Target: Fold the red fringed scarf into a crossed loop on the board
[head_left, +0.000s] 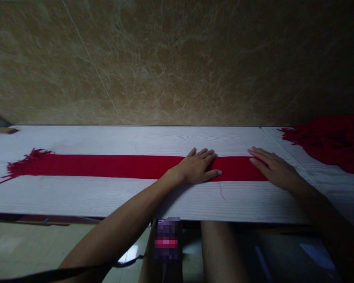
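Observation:
A long red scarf lies flat in a straight strip along the white table, its fringe spread at the left end. My left hand rests palm down on it right of the middle, fingers stretched out and thumb apart. Over the scarf's right end lies my right hand, fingers extended and touching the cloth. That end is partly hidden under the right hand. A loose red thread hangs from the lower edge near my left hand.
A heap of red fringed cloth lies at the table's right. The white wood-grain table meets a brown marbled wall at the back. A blurred-out screen sits below the front edge, between my legs. A dark strap crosses lower left.

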Demonstrator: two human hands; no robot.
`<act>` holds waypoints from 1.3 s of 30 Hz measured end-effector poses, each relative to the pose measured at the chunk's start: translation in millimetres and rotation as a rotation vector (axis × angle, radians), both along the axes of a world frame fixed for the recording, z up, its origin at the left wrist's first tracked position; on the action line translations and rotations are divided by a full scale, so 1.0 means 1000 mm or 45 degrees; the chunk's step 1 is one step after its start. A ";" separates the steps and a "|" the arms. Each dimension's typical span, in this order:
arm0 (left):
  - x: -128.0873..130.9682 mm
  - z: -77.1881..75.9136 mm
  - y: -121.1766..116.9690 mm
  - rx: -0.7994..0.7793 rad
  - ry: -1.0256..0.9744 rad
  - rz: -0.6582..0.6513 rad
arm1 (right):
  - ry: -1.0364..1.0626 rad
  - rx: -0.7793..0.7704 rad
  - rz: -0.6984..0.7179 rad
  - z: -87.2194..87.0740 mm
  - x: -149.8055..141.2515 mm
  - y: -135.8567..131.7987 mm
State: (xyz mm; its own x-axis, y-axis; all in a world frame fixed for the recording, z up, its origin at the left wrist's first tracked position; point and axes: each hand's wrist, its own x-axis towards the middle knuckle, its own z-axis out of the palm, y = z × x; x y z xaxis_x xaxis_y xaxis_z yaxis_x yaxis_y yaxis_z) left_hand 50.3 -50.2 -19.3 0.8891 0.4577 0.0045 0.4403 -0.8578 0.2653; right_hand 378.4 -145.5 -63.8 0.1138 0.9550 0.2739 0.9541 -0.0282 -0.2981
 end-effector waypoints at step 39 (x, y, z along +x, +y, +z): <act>0.002 -0.002 0.001 -0.004 0.029 -0.009 | 0.002 0.006 0.004 0.001 -0.002 -0.002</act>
State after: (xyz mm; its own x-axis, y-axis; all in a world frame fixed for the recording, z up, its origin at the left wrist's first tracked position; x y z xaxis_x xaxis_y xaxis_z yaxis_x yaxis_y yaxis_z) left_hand 51.9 -49.1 -21.0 0.8922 0.4513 -0.0177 0.4402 -0.8600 0.2580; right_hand 376.9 -147.3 -62.4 0.1111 0.9540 0.2784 0.9537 -0.0236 -0.2999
